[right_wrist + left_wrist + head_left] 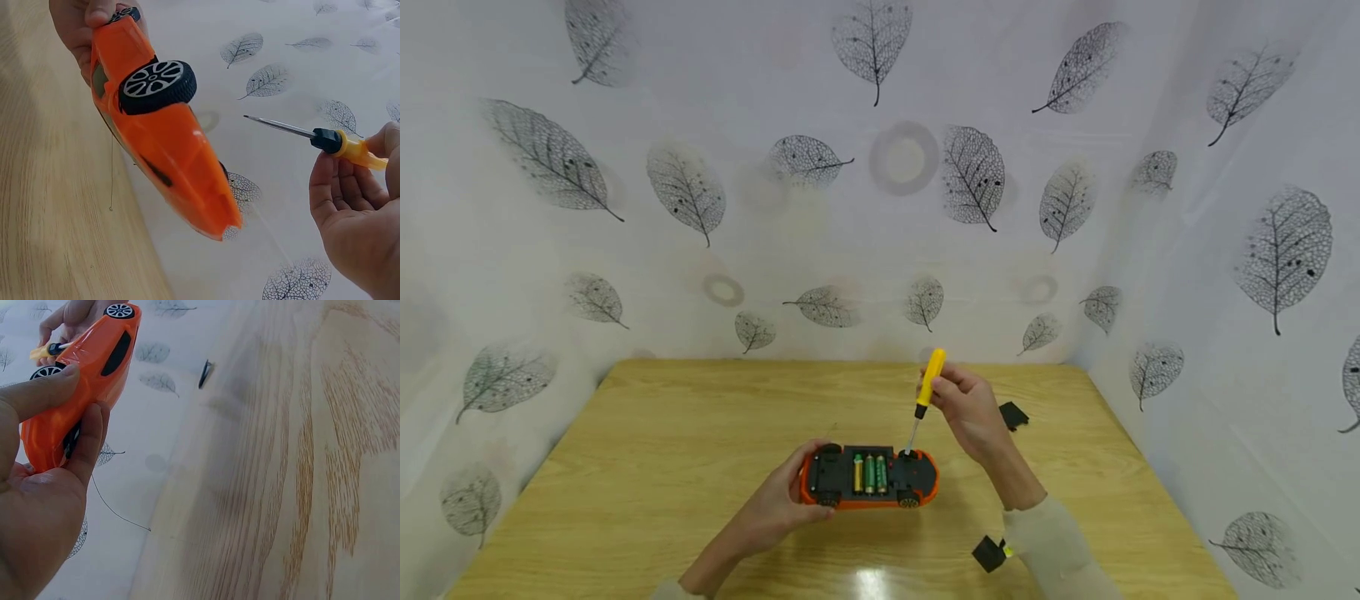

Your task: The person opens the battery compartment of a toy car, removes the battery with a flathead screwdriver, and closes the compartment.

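Observation:
An orange toy car (917,477) is held with its black underside toward the head camera. Several green and gold batteries (870,473) lie side by side in its uncovered compartment. My left hand (778,500) grips the car's left end, thumb along one side and fingers round the other, as the left wrist view shows. A yellow-handled screwdriver (933,375) is pinched between the thumb and fingers of my right hand (973,412). Its metal shaft (278,125) points toward the car; in the right wrist view the tip stands apart from the orange body (178,156).
On the wooden table (700,433), a small black piece (1013,415) lies behind my right wrist. Another black square piece (989,553) with a bit of yellow beside it is near my right sleeve. A leaf-printed white sheet (820,233) hangs behind the table and along its sides.

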`<state>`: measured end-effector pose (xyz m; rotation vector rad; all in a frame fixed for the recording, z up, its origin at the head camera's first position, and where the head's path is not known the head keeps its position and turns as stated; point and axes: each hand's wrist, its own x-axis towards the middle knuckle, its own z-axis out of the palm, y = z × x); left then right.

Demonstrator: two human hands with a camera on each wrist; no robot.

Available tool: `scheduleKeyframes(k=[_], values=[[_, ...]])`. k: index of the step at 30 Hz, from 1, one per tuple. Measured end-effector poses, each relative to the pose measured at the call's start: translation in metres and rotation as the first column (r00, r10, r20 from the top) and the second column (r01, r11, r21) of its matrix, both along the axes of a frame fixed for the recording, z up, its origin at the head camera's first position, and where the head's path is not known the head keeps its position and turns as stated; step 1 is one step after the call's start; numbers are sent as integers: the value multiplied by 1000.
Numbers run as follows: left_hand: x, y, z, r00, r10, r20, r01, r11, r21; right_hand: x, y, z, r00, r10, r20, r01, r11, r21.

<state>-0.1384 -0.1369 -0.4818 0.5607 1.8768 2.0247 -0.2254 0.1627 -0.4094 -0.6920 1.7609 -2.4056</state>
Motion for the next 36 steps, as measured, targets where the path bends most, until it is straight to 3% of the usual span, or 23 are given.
scheduleKeyframes(k=[5, 12, 36], values=[[0, 1, 1, 1000, -7, -4, 7, 1000, -10, -1, -7, -3, 999, 34, -34, -34, 999, 12], [0, 2, 3, 1000, -7, -12, 7, 1000, -25, -2, -15, -9, 991, 116, -66, -109, 989, 103], [0, 6, 0, 1000, -27, -2, 27, 1000, -8, 4, -28, -14, 992, 122, -37, -109, 962, 249]])
